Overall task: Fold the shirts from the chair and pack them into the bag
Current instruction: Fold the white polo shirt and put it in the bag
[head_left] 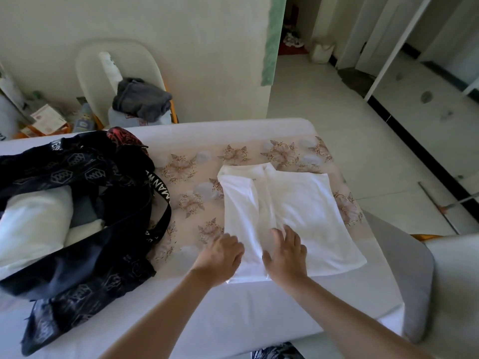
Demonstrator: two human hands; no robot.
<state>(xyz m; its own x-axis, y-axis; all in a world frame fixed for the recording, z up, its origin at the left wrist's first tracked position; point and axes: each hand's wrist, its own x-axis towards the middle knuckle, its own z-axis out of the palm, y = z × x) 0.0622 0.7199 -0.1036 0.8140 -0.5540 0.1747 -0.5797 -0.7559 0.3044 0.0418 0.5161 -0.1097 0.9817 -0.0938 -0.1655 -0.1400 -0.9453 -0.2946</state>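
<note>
While one shirt [305, 211] lies folded | right hand [286, 252] fingers flat | left hand [220, 255] fingers unclear

The bag [85, 172] has a black strap [163, 200] printed in white capitals. Where it curves beside the flowered cloth I can read "MAN W", and the rest is lost over the fold. Near the bag's top edge another run ends in "ES". The letters lower on the strap are too blurred to read, as is the label on the box [48, 119] by the wall.
</note>
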